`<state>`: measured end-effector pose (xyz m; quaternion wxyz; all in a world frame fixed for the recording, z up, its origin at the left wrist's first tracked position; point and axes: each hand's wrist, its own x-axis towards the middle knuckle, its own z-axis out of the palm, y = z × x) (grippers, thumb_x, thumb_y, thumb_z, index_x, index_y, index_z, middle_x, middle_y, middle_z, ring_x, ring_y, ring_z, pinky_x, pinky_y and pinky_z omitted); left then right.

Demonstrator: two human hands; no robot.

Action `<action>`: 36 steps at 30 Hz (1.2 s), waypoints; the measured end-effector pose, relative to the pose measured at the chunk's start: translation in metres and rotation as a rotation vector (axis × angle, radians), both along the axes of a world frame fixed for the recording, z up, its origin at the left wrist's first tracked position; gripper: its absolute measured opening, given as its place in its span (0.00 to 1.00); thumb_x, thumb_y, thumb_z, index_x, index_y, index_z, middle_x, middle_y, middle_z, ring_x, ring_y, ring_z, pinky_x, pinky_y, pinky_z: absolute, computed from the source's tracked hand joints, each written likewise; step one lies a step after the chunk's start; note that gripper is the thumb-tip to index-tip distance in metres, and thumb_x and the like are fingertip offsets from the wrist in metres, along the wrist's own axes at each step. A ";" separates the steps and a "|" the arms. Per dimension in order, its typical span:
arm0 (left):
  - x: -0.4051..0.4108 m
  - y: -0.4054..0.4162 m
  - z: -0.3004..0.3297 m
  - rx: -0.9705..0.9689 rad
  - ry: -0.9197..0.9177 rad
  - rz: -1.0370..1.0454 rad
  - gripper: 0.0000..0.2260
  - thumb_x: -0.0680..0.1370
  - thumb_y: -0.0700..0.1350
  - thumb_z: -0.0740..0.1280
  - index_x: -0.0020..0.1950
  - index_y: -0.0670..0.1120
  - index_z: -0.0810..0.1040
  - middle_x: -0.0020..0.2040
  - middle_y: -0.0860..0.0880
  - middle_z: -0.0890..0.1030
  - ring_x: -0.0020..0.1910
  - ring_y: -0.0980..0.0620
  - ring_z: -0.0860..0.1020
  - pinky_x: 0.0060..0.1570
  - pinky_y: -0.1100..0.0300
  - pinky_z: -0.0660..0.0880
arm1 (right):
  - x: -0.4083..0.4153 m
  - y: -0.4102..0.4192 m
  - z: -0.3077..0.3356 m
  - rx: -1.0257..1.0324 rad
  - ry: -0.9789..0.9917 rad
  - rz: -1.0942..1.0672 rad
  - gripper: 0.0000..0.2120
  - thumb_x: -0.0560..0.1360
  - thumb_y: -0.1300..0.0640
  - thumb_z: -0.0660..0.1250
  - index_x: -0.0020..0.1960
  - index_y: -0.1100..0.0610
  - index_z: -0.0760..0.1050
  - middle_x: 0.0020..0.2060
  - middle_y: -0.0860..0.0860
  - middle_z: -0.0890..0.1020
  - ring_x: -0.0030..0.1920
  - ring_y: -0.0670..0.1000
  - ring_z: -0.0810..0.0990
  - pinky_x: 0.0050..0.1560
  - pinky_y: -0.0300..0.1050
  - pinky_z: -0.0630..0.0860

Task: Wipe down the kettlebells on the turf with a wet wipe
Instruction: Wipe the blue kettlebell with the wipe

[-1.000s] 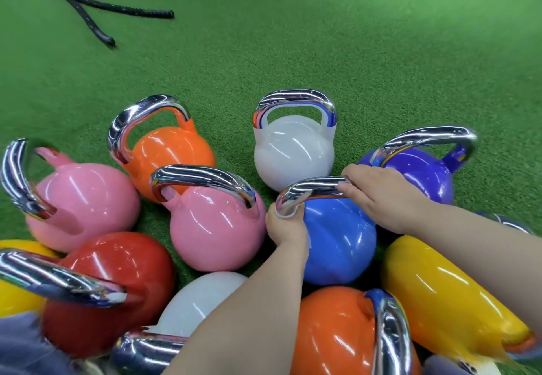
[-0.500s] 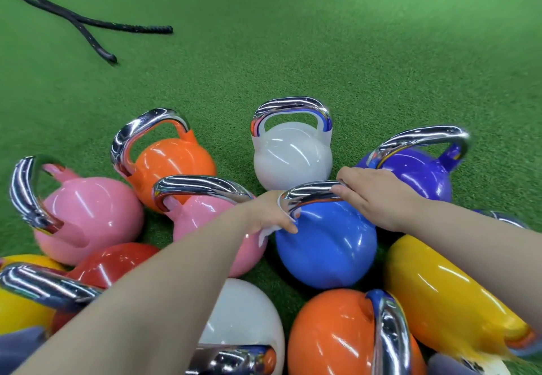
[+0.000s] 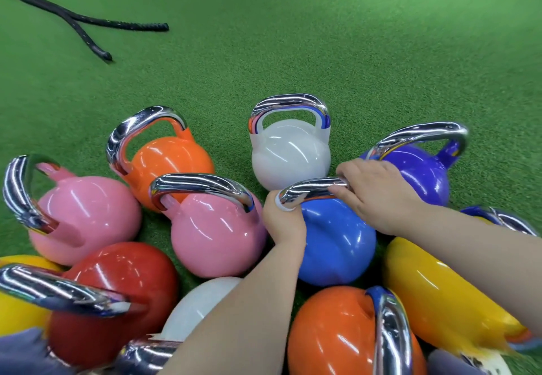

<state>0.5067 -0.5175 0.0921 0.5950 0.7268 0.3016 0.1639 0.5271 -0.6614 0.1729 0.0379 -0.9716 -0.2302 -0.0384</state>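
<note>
The right hand (image 3: 378,195) grips the blue kettlebell (image 3: 337,242) handle (image 3: 311,191), steadying it. The left hand (image 3: 283,219) pinches the wipe (image 3: 281,203) round the handle's left end; the bar runs rightward from those fingers.

- Bright, even light from overhead; the turf (image 3: 322,52) shows a paler patch along the top edge.
- White streaks of glare run across every kettlebell (image 3: 217,228) body, and the chrome handles (image 3: 202,185) mirror the lamps.
- Shadows are soft and short, dark only in the gaps between the bells.
- Wide-angle bending stretches shapes at the left, right and bottom edges.
- The nearest handles and the bottom corners are smeared; the centre is sharp.
</note>
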 end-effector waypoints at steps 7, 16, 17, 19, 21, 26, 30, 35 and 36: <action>-0.003 0.006 -0.034 -0.353 0.086 -0.175 0.23 0.62 0.52 0.69 0.52 0.41 0.77 0.48 0.46 0.81 0.46 0.49 0.79 0.52 0.56 0.78 | -0.057 0.039 -0.007 0.356 0.009 0.404 0.11 0.70 0.54 0.57 0.40 0.58 0.75 0.36 0.53 0.77 0.38 0.53 0.75 0.38 0.45 0.68; -0.009 0.020 -0.009 -0.406 0.053 -0.360 0.09 0.69 0.34 0.73 0.43 0.48 0.80 0.37 0.57 0.83 0.38 0.58 0.80 0.42 0.64 0.76 | -0.045 0.066 -0.045 0.987 1.123 -0.562 0.12 0.77 0.70 0.55 0.53 0.63 0.74 0.43 0.60 0.75 0.40 0.54 0.76 0.45 0.46 0.75; -0.011 0.022 -0.004 -0.454 0.061 -0.405 0.09 0.71 0.33 0.71 0.44 0.47 0.80 0.36 0.55 0.83 0.35 0.58 0.79 0.37 0.65 0.77 | -0.045 0.070 -0.045 1.094 1.147 -0.560 0.13 0.77 0.71 0.54 0.55 0.64 0.74 0.45 0.60 0.76 0.42 0.53 0.78 0.47 0.44 0.76; -0.014 0.023 0.002 -0.533 0.065 -0.436 0.08 0.73 0.34 0.68 0.47 0.45 0.78 0.33 0.53 0.81 0.28 0.60 0.77 0.26 0.68 0.72 | -0.043 0.078 -0.047 1.195 1.127 -0.565 0.15 0.76 0.72 0.53 0.52 0.64 0.76 0.50 0.63 0.80 0.52 0.57 0.80 0.56 0.47 0.77; -0.016 0.025 0.007 -0.580 0.076 -0.440 0.09 0.71 0.36 0.71 0.49 0.43 0.78 0.34 0.50 0.81 0.28 0.58 0.77 0.25 0.68 0.72 | -0.041 0.085 -0.051 1.215 1.084 -0.584 0.16 0.75 0.70 0.53 0.47 0.59 0.78 0.53 0.62 0.81 0.56 0.58 0.80 0.61 0.52 0.75; -0.022 0.038 0.012 -0.669 0.083 -0.524 0.21 0.63 0.31 0.69 0.56 0.37 0.77 0.46 0.42 0.82 0.42 0.50 0.81 0.39 0.64 0.78 | -0.040 0.088 -0.053 1.222 1.021 -0.486 0.18 0.76 0.71 0.54 0.63 0.63 0.74 0.58 0.59 0.79 0.58 0.55 0.78 0.60 0.43 0.74; -0.029 0.051 0.008 -0.726 0.115 -0.595 0.32 0.54 0.29 0.55 0.58 0.38 0.76 0.49 0.43 0.81 0.48 0.47 0.78 0.43 0.64 0.77 | -0.032 0.086 -0.055 1.158 1.076 -0.399 0.16 0.76 0.69 0.57 0.60 0.61 0.76 0.53 0.54 0.81 0.56 0.53 0.77 0.51 0.42 0.75; -0.039 0.046 0.007 -0.641 0.216 -0.639 0.25 0.68 0.25 0.57 0.61 0.45 0.71 0.54 0.49 0.78 0.54 0.53 0.76 0.59 0.60 0.70 | -0.018 0.077 -0.052 0.779 0.999 -0.301 0.15 0.77 0.64 0.59 0.63 0.59 0.73 0.58 0.52 0.79 0.60 0.51 0.75 0.60 0.44 0.73; -0.040 0.044 0.005 -0.602 0.234 -0.634 0.26 0.68 0.26 0.59 0.61 0.47 0.70 0.55 0.51 0.78 0.56 0.55 0.75 0.61 0.61 0.68 | -0.014 0.076 -0.050 0.701 0.990 -0.272 0.16 0.77 0.66 0.57 0.63 0.60 0.73 0.58 0.51 0.78 0.58 0.51 0.75 0.54 0.40 0.74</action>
